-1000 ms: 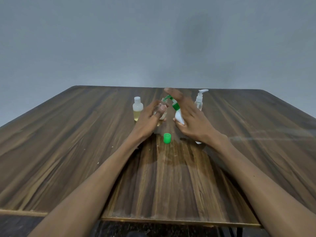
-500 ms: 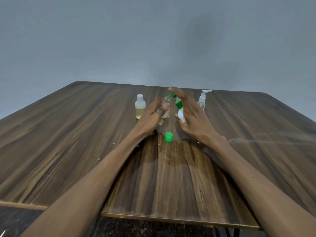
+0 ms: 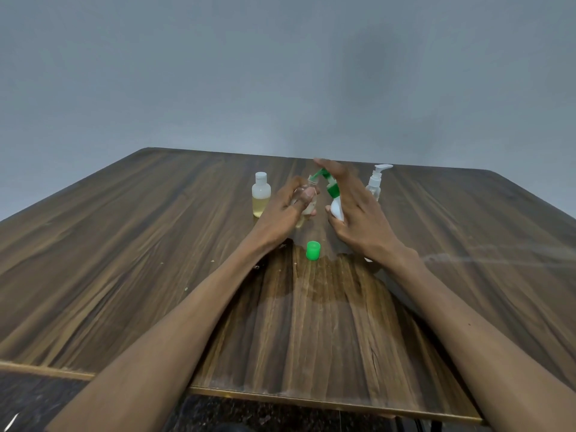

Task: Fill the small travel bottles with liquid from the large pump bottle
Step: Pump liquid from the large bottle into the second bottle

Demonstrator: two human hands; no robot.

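My right hand (image 3: pixel 358 216) grips the white pump bottle (image 3: pixel 336 207), its green nozzle tilted over the clear, uncapped travel bottle (image 3: pixel 307 199) clasped in my left hand's (image 3: pixel 280 218) fingers above the tabletop (image 3: pixel 156 244). Its green cap (image 3: pixel 312 250) lies just before them.

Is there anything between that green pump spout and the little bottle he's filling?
Nothing visible. The green nozzle points straight at the mouth of the small bottle held in the left hand; its green cap lies off, nearer on the table.

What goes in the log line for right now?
left hand: holds small travel bottle | right hand: holds green-topped pump bottle, nozzle at bottle mouth | green cap: on table
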